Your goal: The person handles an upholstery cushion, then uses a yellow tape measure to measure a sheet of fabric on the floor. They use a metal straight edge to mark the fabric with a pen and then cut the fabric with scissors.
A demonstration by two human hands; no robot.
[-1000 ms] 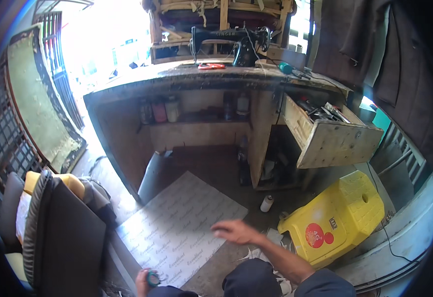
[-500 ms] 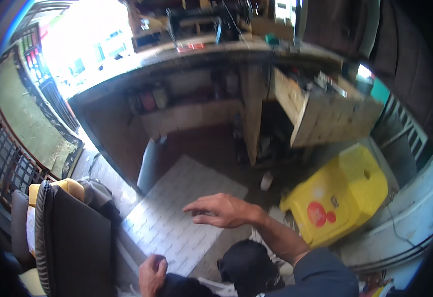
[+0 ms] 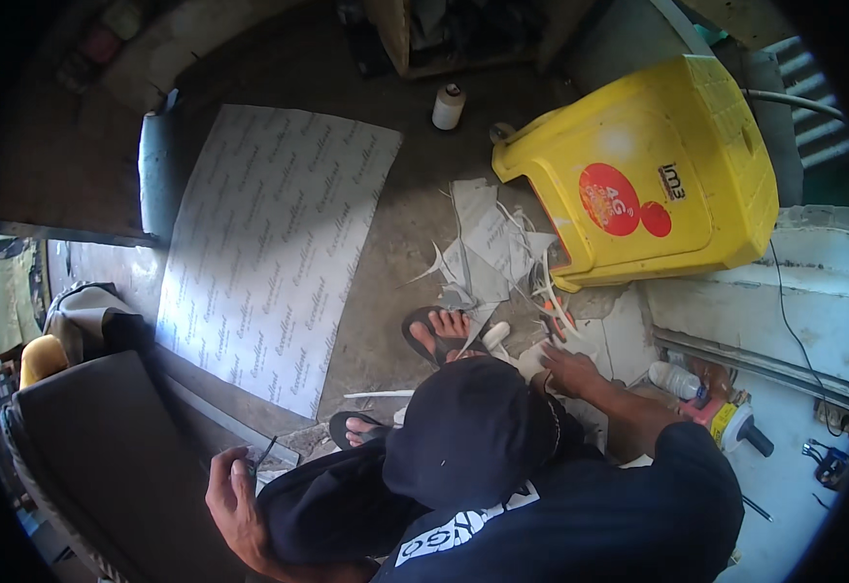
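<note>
My left hand (image 3: 234, 500) is raised beside my left knee, its thumb and fingers closed on a thin dark stick-like thing (image 3: 267, 453) whose kind I cannot make out. My right hand (image 3: 572, 372) is low on the right, close to an orange-handled thing (image 3: 558, 315) that lies among white strips and scraps (image 3: 492, 243). Its fingertips are partly lost against the pale scraps, so whether it grips anything is unclear. A large white sheet (image 3: 269, 253) with repeated grey print lies flat on the floor in front, left of the scraps, apart from both hands.
A yellow plastic stool (image 3: 658, 185) lies tipped at the right. A white thread cone (image 3: 449, 107) stands beyond the scraps. Dark padded furniture (image 3: 104, 437) is at the left. A clear bottle (image 3: 675, 379) and a red-and-yellow tool (image 3: 730, 424) lie at the right. My sandalled foot (image 3: 444, 332) is near the scraps.
The view has tipped down toward the floor. My right hand has gone from above the sheet to the scraps at the right. A thin dark thing now shows in my left hand.
</note>
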